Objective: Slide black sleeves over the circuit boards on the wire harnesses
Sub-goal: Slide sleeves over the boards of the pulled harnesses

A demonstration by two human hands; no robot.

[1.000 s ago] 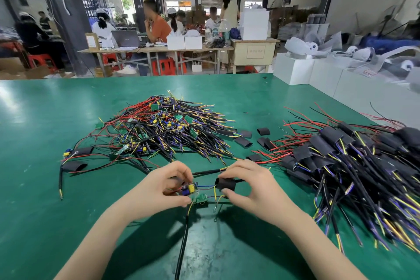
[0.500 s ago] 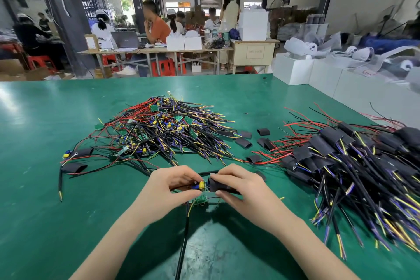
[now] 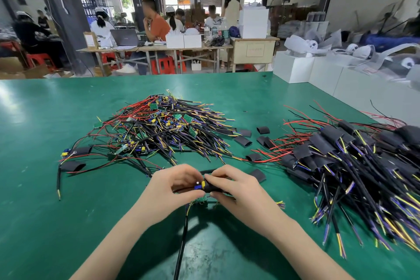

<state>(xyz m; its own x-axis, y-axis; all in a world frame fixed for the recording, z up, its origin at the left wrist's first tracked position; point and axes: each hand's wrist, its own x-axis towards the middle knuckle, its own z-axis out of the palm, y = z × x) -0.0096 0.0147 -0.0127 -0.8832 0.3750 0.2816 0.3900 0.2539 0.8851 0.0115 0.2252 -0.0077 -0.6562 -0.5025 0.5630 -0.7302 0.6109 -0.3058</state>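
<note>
Matt black sleeve (image 3: 216,187); smooth green table (image 3: 68,223), slight sheen; white cardboard boxes (image 3: 293,70).

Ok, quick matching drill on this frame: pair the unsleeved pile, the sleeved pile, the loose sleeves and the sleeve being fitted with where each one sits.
Things:
1. unsleeved harness pile
2. sleeved harness pile
3. loose black sleeves
4. sleeve being fitted

Places:
A. pinched by the right hand
B. table's right side
C. on the green table between the piles
D. table centre, beyond the hands

Pairs: 1-D, 2-B, 3-C, 4-A

dark steel pillars (image 3: 136,7), wooden desks (image 3: 252,49) (red stools (image 3: 164,65) beneath), white wall (image 3: 363,0).
</note>
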